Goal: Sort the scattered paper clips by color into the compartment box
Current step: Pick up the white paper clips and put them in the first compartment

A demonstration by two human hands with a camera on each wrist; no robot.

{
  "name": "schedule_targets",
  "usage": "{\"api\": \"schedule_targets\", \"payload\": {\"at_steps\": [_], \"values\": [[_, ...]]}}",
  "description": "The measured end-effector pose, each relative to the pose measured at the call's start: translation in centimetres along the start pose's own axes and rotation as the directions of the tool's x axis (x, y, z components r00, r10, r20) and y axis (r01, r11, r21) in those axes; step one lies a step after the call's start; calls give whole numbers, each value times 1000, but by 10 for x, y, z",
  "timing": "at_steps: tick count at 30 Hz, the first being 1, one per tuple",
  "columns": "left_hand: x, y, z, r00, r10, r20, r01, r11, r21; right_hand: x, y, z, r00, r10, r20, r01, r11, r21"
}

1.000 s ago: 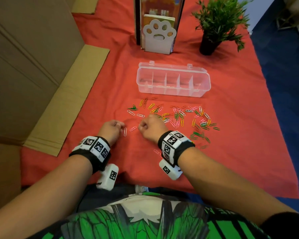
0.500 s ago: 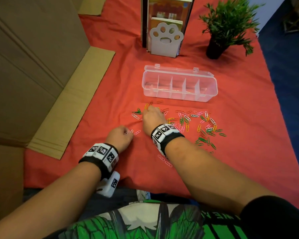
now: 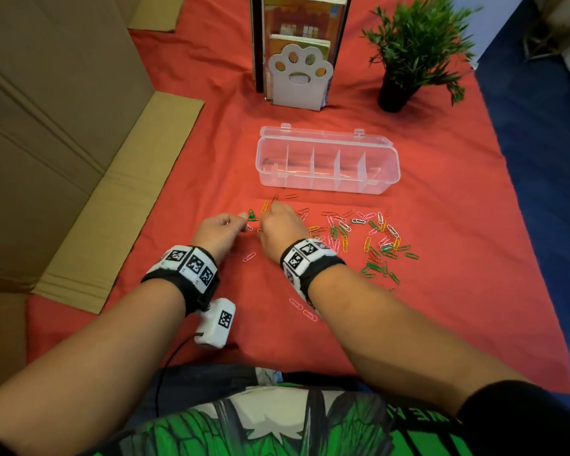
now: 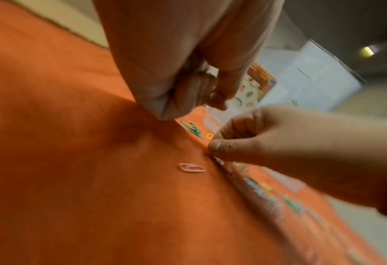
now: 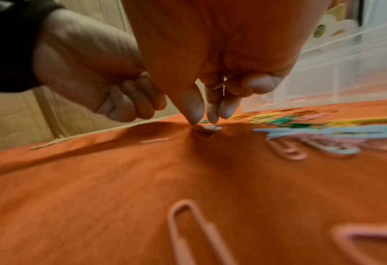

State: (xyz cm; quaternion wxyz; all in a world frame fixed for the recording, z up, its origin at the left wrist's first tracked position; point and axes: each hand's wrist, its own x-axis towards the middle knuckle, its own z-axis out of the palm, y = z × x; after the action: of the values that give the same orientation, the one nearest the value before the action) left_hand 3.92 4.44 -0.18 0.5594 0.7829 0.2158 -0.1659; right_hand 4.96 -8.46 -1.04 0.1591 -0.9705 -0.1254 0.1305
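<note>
Red cloth [image 3: 191,159] covers the table, and the paper clips [image 3: 343,232] lie scattered on it just near of the clear compartment box [image 3: 326,187], whose sections look empty, so sorting has, I judge, barely begun. Its lid is folded back, so every section is open to a hand.

Both hands work at the left edge of the scatter. The right hand [image 3: 282,230] has thumb and fingertips drawn together, tips down on the cloth over a pale clip [image 5: 212,128], apparently pinching it up. The left hand [image 3: 219,232] is curled into a loose fist close beside it, with green clips [image 3: 251,214] just beyond its knuckles; whether it holds any I cannot tell.

From the head view the right fingertips are hidden behind the hand's back. Only the right wrist view shows them meeting the cloth, and a thin wire clip already tucked between its curled fingers [image 5: 224,84], likely gathering several before a trip to the box. The left wrist view adds a lone pink clip [image 4: 191,168] lying near of both hands.
</note>
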Motion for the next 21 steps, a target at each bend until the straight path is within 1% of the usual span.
{"api": "schedule_targets", "payload": {"at_steps": [1,2,3,5,6,7,10,12,14,17,19,21], "values": [[3,-2,0,995,91,-43,-83,982,171,-1,-4,1,1000,-6,8,7,1000,-28],[5,-3,-1,984,174,-42,-153,940,304,-1,-7,2,1000,-3,21,3,999,-42],[6,-5,-2,970,243,-13,-214,876,433,-2,-8,2,999,10,40,-8,999,-48],[9,-11,-4,941,327,87,-304,705,640,-3,-6,3,997,35,73,-32,998,-55],[11,-13,-5,932,339,130,-329,640,694,-5,-3,3,995,43,89,-37,998,-59],[13,-14,-6,928,342,152,-340,601,724,-6,1,4,993,47,107,-40,997,-64],[15,-15,-5,929,332,165,-329,530,782,-14,13,6,988,34,149,-23,997,-80],[14,-13,-3,934,316,166,-314,507,803,-18,19,6,992,16,127,-8,998,-65],[13,-13,-2,941,299,158,-301,528,794,-18,22,3,997,22,70,-20,1000,-23],[11,-15,-3,948,280,150,-290,574,766,-17,32,-3,993,111,28,-112,993,48],[10,-17,-3,950,265,164,-293,580,760,-20,42,-7,988,154,33,-155,987,33],[7,-18,-5,951,265,160,-291,590,753,-23,50,-10,986,162,31,-162,987,1]]}}
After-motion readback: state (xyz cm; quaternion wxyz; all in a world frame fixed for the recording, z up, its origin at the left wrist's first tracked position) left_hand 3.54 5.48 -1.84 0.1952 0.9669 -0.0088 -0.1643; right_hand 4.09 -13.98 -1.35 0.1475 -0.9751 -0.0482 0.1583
